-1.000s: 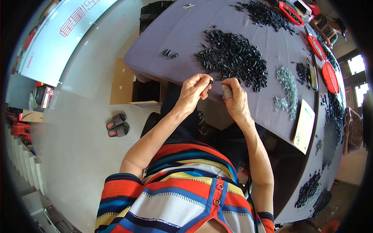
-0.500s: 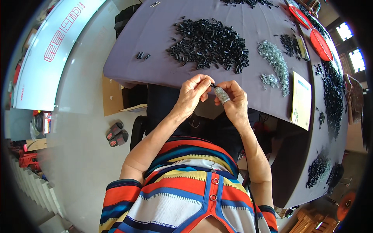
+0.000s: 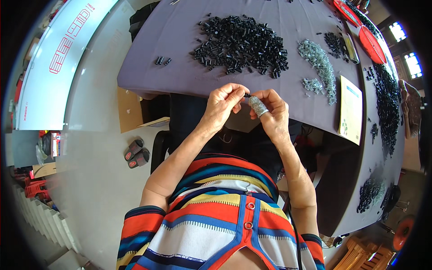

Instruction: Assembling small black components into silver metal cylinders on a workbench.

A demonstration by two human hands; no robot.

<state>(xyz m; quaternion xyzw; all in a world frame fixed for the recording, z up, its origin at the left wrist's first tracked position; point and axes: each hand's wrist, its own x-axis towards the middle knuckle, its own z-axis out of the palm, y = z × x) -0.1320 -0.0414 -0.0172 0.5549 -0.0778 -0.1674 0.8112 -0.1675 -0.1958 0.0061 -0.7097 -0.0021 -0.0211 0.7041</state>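
My left hand (image 3: 221,107) is closed in a pinch, thumb against forefinger, on a small black cylindrical piece (image 3: 247,95) that pokes out toward the other hand. Close beside it, my right hand (image 3: 275,116) has its fingers curled together at the other end of that piece. What those fingers grip is too small and hidden to make out. A silver-grey wrapping (image 3: 258,106) covers one finger of the right hand. Both hands are in front of the table's near edge, above my lap. Beyond them on the purple-grey cloth (image 3: 157,81) lies a large pile of black cylindrical pieces (image 3: 240,45).
Small clear pieces (image 3: 321,63) form a curved heap to the right, near a yellowish booklet (image 3: 350,110). Red baskets (image 3: 371,45) and more black pieces (image 3: 386,112) lie farther right. A cardboard box (image 3: 128,110) and slippers (image 3: 137,153) are on the floor at left.
The view has tilted slightly, so the table's contents sit a little higher in the picture. My hands keep nearly the same pose around the small black piece.
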